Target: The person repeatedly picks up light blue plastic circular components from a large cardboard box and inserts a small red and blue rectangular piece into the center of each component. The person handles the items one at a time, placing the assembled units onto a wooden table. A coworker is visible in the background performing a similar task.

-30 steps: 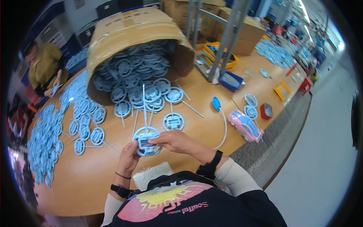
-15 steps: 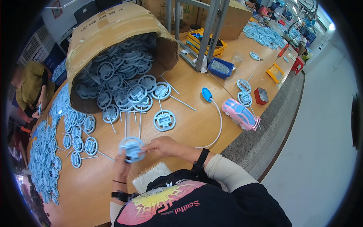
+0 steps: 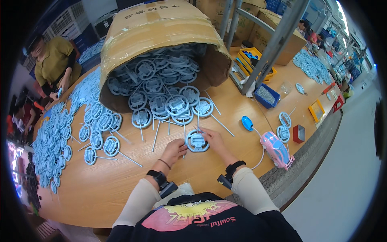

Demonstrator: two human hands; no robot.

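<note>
A light blue toy steering wheel (image 3: pixel 197 142) lies flat on the table in front of me, a thin stick rising from its upper side. My right hand (image 3: pixel 213 140) pinches it at the upper right rim, where the stick meets it. Close to its left rim is my left hand (image 3: pixel 174 151), fingers bent together; a stick from another wheel (image 3: pixel 177 105) runs down to those fingertips, and whether they grip it is hidden. Beyond my hands, a large cardboard box (image 3: pixel 161 30) on its side spills many such wheels onto the table.
More wheels are heaped at the left (image 3: pixel 52 141). To the right are a pink toy car (image 3: pixel 276 149), a blue bulb on a hose (image 3: pixel 247 123), a blue tray of small metal parts (image 3: pixel 267 96), a red box (image 3: pixel 298 134) and a metal frame post (image 3: pixel 274 52). A co-worker (image 3: pixel 56 60) sits far left.
The wheel that both hands held up is out of them; a blurred stick shows among the wheels to the left. My right hand has moved to another wheel, and the whole view has shifted.
</note>
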